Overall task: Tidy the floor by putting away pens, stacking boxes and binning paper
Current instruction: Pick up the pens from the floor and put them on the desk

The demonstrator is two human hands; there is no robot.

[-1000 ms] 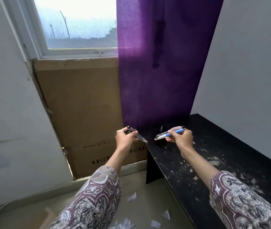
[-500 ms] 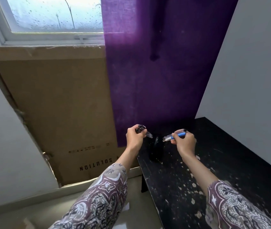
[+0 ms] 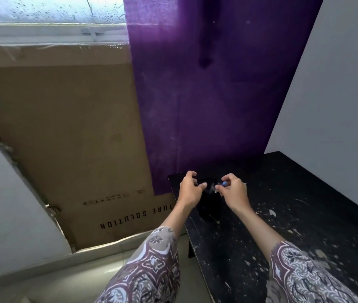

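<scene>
Purple curtain (image 3: 206, 106), brown cardboard (image 3: 64, 138), white-flecked black table (image 3: 294, 215), seemingly blue pen (image 3: 225, 183).

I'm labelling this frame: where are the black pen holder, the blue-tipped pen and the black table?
black pen holder (image 3: 207, 207), head view, on its dark front wall.
blue-tipped pen (image 3: 225, 183), head view, on the blue end at the right hand's fingers.
black table (image 3: 283, 215), head view, on its bare speckled top.

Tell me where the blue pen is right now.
In the head view, the blue pen is pinched in the right hand, over the black pen holder at the near-left corner of the black table, below the purple curtain.
</scene>
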